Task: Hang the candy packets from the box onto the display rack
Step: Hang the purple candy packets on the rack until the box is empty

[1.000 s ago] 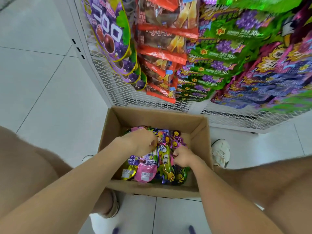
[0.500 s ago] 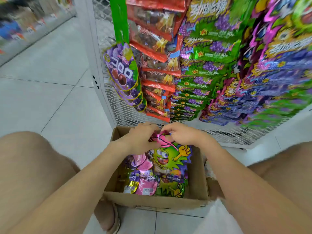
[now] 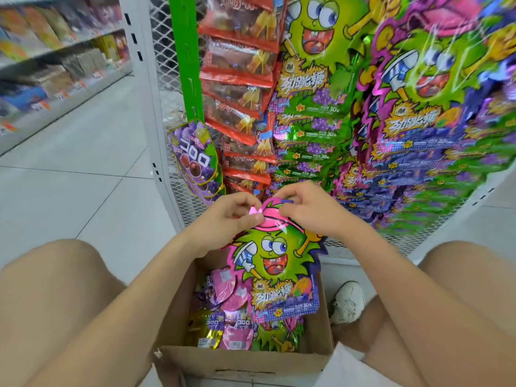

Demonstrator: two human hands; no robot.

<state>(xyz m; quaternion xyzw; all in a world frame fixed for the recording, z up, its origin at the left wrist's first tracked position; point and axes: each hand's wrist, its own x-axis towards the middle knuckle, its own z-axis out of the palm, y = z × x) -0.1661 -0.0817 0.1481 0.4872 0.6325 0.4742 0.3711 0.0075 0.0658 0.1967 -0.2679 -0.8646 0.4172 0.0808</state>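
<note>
A green monster candy packet [image 3: 275,270] with a pink top hangs upright above the cardboard box [image 3: 243,364]. My left hand [image 3: 227,219] pinches its pink top edge on the left, and my right hand [image 3: 308,209] pinches the same edge on the right. Below it, several more packets [image 3: 223,317], pink, purple and green, lie in the box. The white mesh display rack [image 3: 164,51] stands just behind, with rows of matching green monster packets [image 3: 321,88] hanging on it.
Purple grape packets [image 3: 195,160] and red packets [image 3: 240,88] hang low on the rack's left. A green strip [image 3: 184,51] runs down the rack. My knees flank the box, and a white shoe [image 3: 347,301] is at its right. Store shelves [image 3: 55,65] line the aisle at left.
Both hands have lifted the green monster packet out of the box, toward the rack. The view has tilted upward, showing more of the rack and the aisle.
</note>
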